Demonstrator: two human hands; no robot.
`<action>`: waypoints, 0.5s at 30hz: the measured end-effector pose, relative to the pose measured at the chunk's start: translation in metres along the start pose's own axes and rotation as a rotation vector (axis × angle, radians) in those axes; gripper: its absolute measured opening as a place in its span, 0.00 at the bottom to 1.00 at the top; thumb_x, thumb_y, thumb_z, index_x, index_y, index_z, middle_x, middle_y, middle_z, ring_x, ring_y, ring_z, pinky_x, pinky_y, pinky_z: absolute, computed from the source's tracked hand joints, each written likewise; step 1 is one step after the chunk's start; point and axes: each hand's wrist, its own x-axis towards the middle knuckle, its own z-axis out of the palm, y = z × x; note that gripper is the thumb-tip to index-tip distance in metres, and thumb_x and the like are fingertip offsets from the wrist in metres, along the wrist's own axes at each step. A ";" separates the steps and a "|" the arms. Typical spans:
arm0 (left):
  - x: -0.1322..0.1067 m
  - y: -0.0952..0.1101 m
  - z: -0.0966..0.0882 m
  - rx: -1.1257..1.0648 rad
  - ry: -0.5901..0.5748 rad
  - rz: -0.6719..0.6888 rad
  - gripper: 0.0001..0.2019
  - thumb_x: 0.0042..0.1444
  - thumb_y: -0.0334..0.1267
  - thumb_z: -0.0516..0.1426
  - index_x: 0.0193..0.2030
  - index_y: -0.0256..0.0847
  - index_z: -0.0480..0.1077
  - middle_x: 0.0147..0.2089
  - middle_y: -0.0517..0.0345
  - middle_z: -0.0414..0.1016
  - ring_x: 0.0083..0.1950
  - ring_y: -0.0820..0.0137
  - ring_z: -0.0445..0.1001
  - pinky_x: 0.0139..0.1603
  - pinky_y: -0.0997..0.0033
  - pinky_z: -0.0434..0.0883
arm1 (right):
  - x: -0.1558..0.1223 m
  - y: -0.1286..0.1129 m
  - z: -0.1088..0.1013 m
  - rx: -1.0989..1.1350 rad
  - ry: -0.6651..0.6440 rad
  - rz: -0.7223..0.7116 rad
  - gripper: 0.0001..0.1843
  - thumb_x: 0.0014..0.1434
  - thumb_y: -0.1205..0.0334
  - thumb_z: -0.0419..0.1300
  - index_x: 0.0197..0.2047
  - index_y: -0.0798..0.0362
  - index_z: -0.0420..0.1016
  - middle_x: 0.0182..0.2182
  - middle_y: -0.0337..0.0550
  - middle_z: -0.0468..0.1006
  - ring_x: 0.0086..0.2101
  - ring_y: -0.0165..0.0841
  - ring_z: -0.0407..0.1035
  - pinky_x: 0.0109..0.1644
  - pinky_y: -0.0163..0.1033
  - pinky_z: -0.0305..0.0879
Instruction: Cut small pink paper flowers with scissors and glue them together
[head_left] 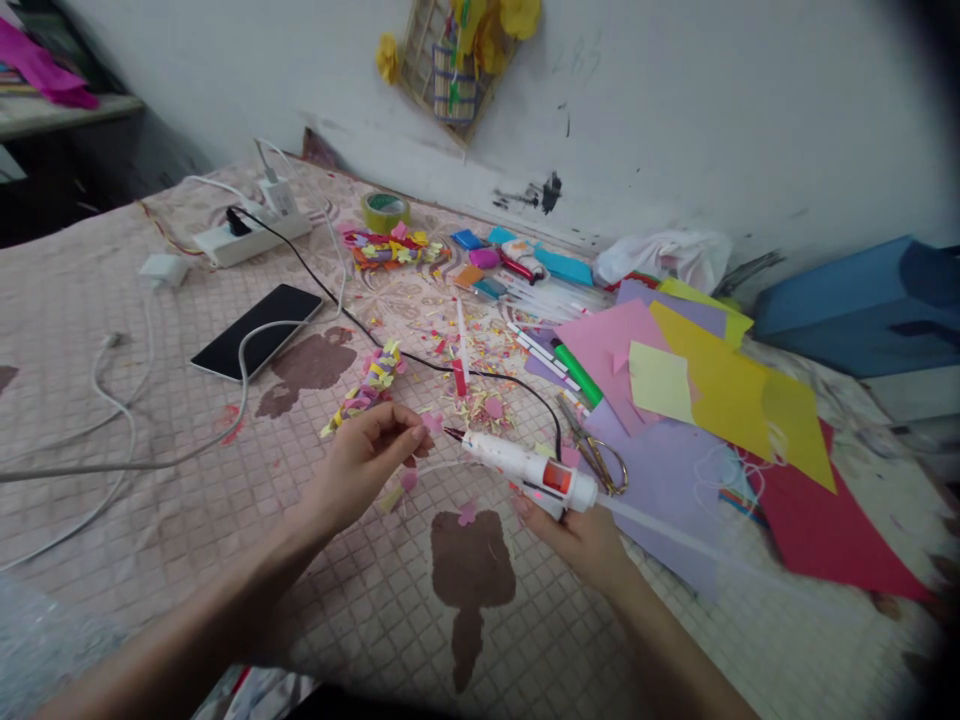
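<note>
My right hand (pixel 577 540) is wrapped round the handle of a white hot glue gun (pixel 517 462), whose dark nozzle points left. A long clear glue stick (pixel 667 525) sticks out of its back end. Just left of the nozzle tip, my left hand (pixel 379 450) pinches a small pink paper flower (pixel 433 421) between thumb and fingertips. Behind the left hand lies a stick covered in yellow, pink and purple paper pieces (pixel 367 385). Loose pink paper flowers (pixel 466 514) lie on the tablecloth below and beside the hands.
Scissors (pixel 596 450), a green marker (pixel 577 372) and coloured paper sheets (pixel 739 385) lie to the right. A black cord (pixel 420 358) crosses the table from a white power strip (pixel 251 238). A dark tablet or phone (pixel 259 330) lies left; tape (pixel 385 211) and paper scraps are behind.
</note>
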 end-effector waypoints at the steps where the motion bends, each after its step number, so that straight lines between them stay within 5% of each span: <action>1: 0.000 0.000 0.000 0.005 -0.004 0.003 0.06 0.55 0.38 0.53 0.33 0.36 0.65 0.29 0.59 0.70 0.29 0.75 0.68 0.29 0.76 0.67 | 0.000 0.000 0.000 0.004 0.000 -0.001 0.10 0.57 0.57 0.53 0.28 0.53 0.67 0.21 0.37 0.71 0.23 0.30 0.66 0.27 0.32 0.63; 15: -0.003 0.003 0.003 -0.007 -0.028 -0.006 0.07 0.55 0.39 0.54 0.31 0.37 0.64 0.27 0.61 0.68 0.27 0.77 0.66 0.27 0.77 0.64 | -0.002 0.001 0.004 -0.009 -0.061 0.014 0.07 0.59 0.59 0.52 0.35 0.52 0.67 0.31 0.41 0.74 0.31 0.35 0.69 0.33 0.35 0.65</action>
